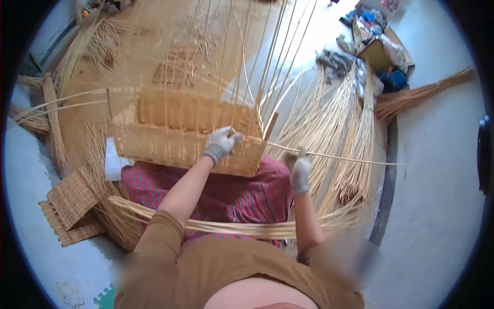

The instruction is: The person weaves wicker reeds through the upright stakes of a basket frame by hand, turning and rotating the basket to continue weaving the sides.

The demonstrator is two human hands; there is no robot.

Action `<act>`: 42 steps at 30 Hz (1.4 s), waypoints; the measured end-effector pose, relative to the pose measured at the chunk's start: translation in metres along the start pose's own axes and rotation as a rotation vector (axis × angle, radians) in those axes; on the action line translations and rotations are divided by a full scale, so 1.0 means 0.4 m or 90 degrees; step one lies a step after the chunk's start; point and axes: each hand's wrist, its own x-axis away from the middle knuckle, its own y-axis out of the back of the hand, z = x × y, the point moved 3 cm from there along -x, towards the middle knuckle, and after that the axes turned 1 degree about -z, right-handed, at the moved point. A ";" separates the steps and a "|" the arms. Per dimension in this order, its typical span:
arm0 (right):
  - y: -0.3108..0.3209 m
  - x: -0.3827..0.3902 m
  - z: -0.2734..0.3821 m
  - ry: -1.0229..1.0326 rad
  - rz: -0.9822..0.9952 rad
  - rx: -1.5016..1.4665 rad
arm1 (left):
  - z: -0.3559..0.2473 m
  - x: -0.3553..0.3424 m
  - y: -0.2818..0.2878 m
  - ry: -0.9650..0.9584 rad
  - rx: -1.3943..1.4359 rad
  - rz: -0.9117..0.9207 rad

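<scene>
A rectangular woven basket [170,147] of pale cane rests across my lap, tilted, with long uprights rising from its walls. At the near wall's top edge, toward its right end, my left hand [220,144] in a whitish glove is closed on the basket rim. A thin cane strand [355,159] runs from the basket's right corner out to the right. Also gloved, my right hand [300,172] is raised just beyond that corner, its fingers closed at the strand. Slight blur and a brownish patch beside the fingers hide the exact grip.
A striped red cloth [247,195] covers my lap, with a bundle of cane strips [242,229] across it. Loose cane [342,139] lies at the right, more [103,44] at the far left. Woven panels [74,198] lie at the left. Bags and clutter [378,44] sit at the far right.
</scene>
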 end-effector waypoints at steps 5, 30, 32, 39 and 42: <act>-0.177 0.393 -0.058 -0.085 0.892 0.688 | 0.103 0.052 0.053 -0.149 0.158 -0.049; -0.208 0.408 0.057 0.608 0.220 0.611 | 0.130 0.490 0.435 -0.246 -0.464 -0.291; -0.179 0.401 0.006 0.604 0.277 0.566 | 0.075 0.492 0.399 -0.319 -0.402 -0.398; -0.270 0.428 -0.004 0.104 0.320 0.073 | 0.043 0.433 0.213 -0.479 -0.236 -0.127; -0.263 0.351 0.098 0.192 0.249 0.038 | 0.045 0.406 0.370 -0.454 -0.341 -0.259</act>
